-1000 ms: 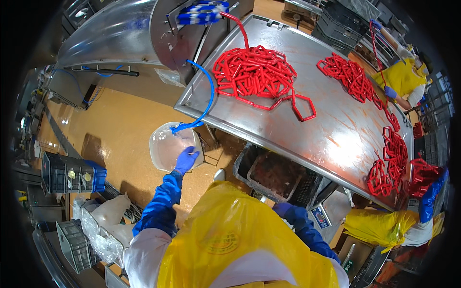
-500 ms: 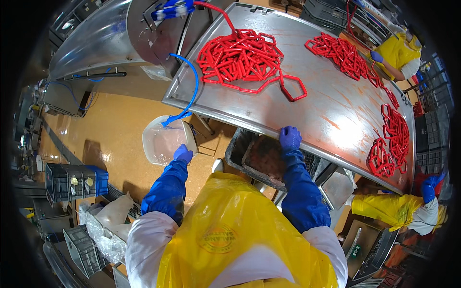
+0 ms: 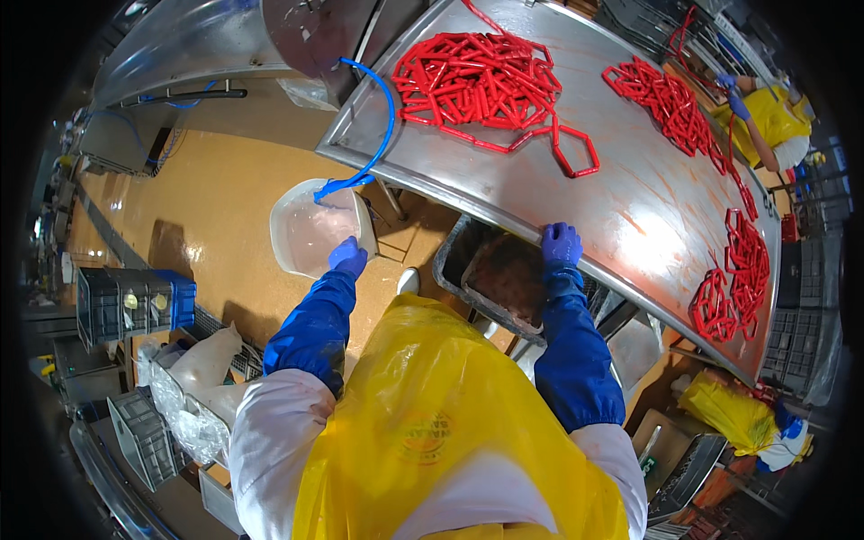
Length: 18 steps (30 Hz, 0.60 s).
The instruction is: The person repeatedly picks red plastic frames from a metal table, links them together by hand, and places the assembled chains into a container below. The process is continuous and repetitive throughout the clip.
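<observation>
My left hand [image 3: 348, 257], in a purple glove, hangs with curled fingers by the near right rim of a white tub [image 3: 278, 236]. Whether it touches the rim I cannot tell; no object shows in it. Pinkish liquid fills the tub, and the end of a blue hose [image 3: 392, 119] dips into it. My right hand [image 3: 561, 243], gloved too, is closed over the near edge of the steel table [image 3: 504, 193]. A big heap of red linked sausages [image 3: 477, 85] lies on the table's far left part, with one loop stretching to the right.
More sausage links [image 3: 661, 103] lie along the table's far right side, where a co-worker [image 3: 774, 117] handles a strand. Another person [image 3: 733, 409] bends at the lower right. Below the table edge stands a dark bin [image 3: 447, 256]. Grey crates [image 3: 121, 306] stand at left.
The view has shifted, so table and tub sit higher in the picture. My right hand stays at the table edge. The far co-worker's hands are raised; the lower-right person has bent lower.
</observation>
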Motion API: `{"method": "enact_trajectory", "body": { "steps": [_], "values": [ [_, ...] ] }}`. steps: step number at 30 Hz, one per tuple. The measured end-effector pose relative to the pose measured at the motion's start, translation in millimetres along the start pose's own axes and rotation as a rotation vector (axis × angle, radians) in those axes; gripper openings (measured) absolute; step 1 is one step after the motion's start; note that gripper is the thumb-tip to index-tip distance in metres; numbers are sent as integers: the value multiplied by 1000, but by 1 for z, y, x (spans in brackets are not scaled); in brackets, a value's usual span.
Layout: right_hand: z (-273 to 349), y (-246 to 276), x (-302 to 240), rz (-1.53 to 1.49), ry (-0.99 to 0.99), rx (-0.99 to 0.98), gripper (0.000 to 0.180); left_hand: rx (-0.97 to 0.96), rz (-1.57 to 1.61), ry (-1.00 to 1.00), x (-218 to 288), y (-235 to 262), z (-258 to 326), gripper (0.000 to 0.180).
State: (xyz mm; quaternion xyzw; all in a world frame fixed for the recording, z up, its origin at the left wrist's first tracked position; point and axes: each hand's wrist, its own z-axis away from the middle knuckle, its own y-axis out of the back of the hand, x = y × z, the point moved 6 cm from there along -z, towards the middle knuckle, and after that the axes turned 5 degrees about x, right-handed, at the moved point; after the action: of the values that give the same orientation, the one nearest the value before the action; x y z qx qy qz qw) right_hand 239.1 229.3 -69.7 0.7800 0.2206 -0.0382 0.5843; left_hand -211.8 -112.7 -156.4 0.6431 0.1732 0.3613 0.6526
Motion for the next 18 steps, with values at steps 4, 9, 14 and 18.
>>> {"method": "enact_trajectory", "body": {
  "steps": [4,9,14,18],
  "values": [
    [0,8,14,79,-23,20,25,-195,167,191,0,1,-7,55],
    [2,1,-8,1,-44,-34,25,-259,676,665,-151,-52,-25,55],
    [1,6,0,-5,-45,9,24,-260,1121,541,-59,-23,-55,41],
    [3,5,-2,3,-46,-24,25,-291,1320,113,66,30,-39,27]
  ]
}}
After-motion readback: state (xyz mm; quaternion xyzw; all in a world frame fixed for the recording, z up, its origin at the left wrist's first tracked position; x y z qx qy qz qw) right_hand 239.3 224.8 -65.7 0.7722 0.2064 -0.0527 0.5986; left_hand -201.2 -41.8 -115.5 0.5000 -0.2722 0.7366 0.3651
